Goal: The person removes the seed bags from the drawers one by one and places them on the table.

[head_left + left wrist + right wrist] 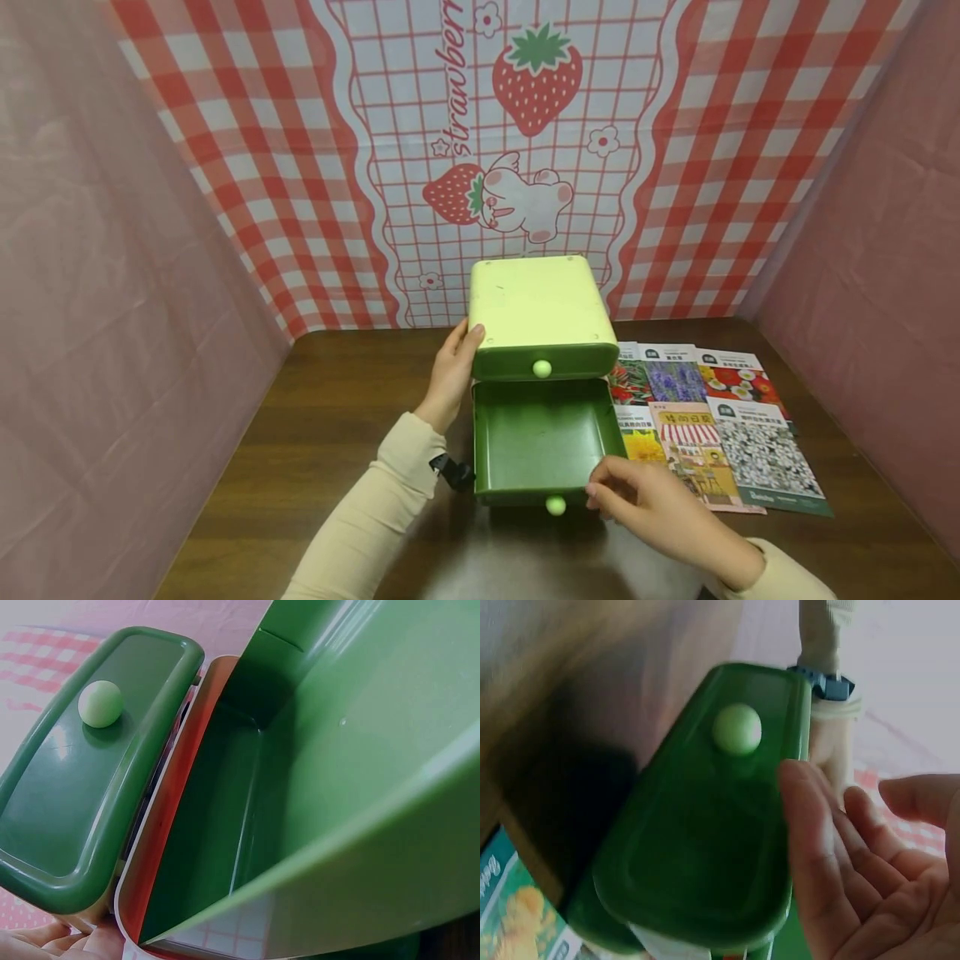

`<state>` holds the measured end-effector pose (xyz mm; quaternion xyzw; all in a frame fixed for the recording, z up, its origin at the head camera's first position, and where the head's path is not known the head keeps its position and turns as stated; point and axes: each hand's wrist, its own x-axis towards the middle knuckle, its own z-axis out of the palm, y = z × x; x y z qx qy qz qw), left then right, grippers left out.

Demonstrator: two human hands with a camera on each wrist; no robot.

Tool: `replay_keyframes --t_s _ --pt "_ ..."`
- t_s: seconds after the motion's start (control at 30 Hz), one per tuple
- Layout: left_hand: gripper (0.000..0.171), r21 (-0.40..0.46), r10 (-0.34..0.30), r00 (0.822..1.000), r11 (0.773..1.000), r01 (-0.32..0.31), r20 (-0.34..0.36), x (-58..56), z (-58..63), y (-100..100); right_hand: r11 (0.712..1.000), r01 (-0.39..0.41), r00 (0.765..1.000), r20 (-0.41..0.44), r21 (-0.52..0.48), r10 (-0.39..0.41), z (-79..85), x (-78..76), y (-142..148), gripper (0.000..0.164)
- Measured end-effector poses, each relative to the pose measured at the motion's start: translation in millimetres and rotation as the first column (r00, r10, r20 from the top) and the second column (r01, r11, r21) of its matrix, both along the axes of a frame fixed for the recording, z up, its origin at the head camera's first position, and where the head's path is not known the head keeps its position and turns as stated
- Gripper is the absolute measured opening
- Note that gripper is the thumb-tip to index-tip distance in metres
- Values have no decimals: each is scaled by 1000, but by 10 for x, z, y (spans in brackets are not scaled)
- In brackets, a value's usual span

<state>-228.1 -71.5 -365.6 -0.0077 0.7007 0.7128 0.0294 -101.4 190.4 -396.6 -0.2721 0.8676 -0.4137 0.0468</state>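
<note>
A small two-drawer box with a pale yellow-green top [536,300] stands on the table. Its upper drawer [502,362] is pushed in and has a round light-green knob [100,704]. The lower green drawer [532,442] is pulled out toward me, its bare green floor showing. My left hand [448,375] rests against the box's left side, thumb near the front corner; in the left wrist view only some fingers [64,943] show low down. At the lower drawer's front right corner is my right hand [645,500], its fingertips right at the rim in the right wrist view.
Several flower seed packets [765,450] lie overlapping to the right of the box. A red-and-white strawberry cloth [517,208] hangs behind the wooden table [337,400]. Pink cloth walls [112,292] close in both sides.
</note>
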Motion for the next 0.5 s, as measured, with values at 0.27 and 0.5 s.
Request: replay_keyframes --t_s 0.27,0.5 --pt "67 -1 1 1000 1000 -1 5 -14 -7 -5 990 -117 974 206 78 99 -191 -6 -41 27" --pt "69 -6 0 1000 1000 0 8 -11 -5 -5 993 -110 954 285 37 95 -461 -36 -49 36"
